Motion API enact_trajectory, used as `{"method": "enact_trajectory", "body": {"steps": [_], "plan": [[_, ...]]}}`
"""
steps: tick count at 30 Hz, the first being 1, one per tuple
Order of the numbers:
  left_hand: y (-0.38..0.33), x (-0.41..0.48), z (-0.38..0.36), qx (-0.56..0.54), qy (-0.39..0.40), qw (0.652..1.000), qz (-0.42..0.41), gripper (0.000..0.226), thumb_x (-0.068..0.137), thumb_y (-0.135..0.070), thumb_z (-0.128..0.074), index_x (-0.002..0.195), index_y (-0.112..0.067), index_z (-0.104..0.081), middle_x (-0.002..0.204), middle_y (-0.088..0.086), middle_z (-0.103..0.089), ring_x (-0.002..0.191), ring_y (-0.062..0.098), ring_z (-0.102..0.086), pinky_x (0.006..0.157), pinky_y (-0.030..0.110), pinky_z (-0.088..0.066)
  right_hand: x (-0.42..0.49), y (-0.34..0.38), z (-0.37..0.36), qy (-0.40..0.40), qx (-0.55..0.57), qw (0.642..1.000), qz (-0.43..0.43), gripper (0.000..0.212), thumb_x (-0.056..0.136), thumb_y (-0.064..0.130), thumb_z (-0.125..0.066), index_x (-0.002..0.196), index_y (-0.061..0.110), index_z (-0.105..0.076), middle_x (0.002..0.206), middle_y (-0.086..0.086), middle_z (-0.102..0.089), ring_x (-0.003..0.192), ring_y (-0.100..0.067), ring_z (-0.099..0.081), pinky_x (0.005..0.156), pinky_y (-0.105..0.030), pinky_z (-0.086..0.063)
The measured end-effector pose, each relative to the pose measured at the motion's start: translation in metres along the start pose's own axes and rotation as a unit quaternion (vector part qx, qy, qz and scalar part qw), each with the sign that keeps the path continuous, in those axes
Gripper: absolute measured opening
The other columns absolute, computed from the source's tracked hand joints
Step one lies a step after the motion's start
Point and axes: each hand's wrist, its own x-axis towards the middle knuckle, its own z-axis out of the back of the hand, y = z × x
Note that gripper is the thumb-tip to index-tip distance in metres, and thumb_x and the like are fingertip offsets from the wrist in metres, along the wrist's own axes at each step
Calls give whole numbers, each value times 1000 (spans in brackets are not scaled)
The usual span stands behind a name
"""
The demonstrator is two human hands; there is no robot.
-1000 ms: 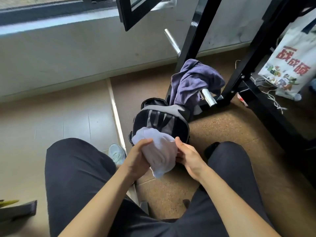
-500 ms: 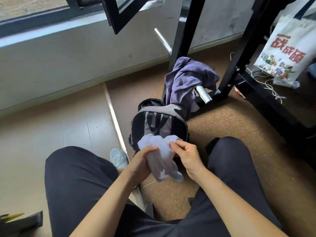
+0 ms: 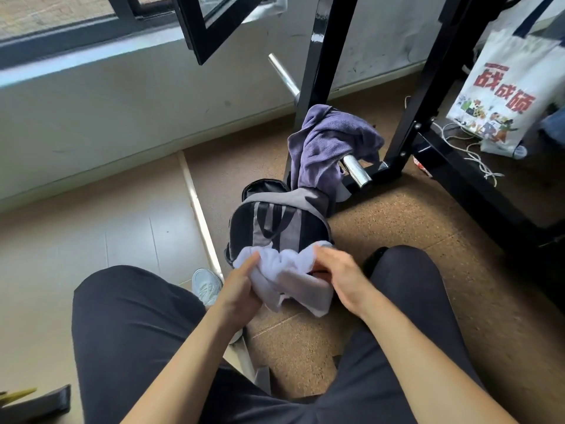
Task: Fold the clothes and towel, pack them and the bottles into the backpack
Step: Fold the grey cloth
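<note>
**Both hands on the white cloth, in front of the backpack**

The left hand [image 3: 241, 289] grips the bunched left end of the white cloth [image 3: 290, 283], fingers curled under it and thumb laid up along the fabric. The right hand [image 3: 339, 276] takes the other end. Its fingertips lie over the top edge and the thumb seems to be tucked beneath, but the hand is blurred, so the exact pinch is hard to read. The cloth sags between the hands, and a loose tail hangs below them above the floor [image 3: 397, 240].

The cloth is held between the knees and covers the lower front of the backpack [image 3: 275, 228], which stands upright on the floor with its top open. A purple cloth [image 3: 327, 145] is draped over a chrome bar [image 3: 356, 170] on a black frame [image 3: 318, 56], and its lower end touches the backpack's top. To the right, a printed tote bag [image 3: 507, 96] hangs beside the frame above a white cable [image 3: 477, 154]. A pale shoe [image 3: 208, 284] shows by the left knee.

The backpack's inside is dark and cannot be made out. No bottles can be seen. The dark object at the lower left corner is cut off.
</note>
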Motion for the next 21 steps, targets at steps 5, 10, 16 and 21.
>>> {"method": "enact_trajectory", "body": {"steps": [5,10,16,21], "plan": [[-3,-4,6,-24,53,998,11,68,100,-50,-50,141,4,-50,130,30,-64,125,37,-62,103,47,-49,1,-10,-9,78,-87,993,-23,42,93,44,-64,105,5,-70,102,-5,-74,93,-14,-68,83,-20,-48],[-5,-9,12,-69,100,992,19,71,103,-53,-47,144,5,-48,141,33,-55,135,43,-53,114,52,-41,2,-15,-8,111,-62,991,-48,28,102,17,-55,127,9,-67,119,-10,-73,116,-22,-67,99,-32,-53],[-10,-5,16,87,-16,995,-42,41,96,-36,-64,129,-11,-64,120,16,-74,109,27,-72,78,34,-58,5,-1,-5,-41,57,998,3,30,105,22,-50,119,3,-69,114,-13,-74,111,-25,-69,91,-31,-54],[-7,3,29,273,-161,947,-54,51,69,-42,-87,107,-17,-64,106,9,-70,99,27,-66,86,48,-56,-1,13,4,-99,155,983,16,27,105,20,-50,114,-4,-57,103,-21,-68,106,-28,-62,94,-35,-49]]}}
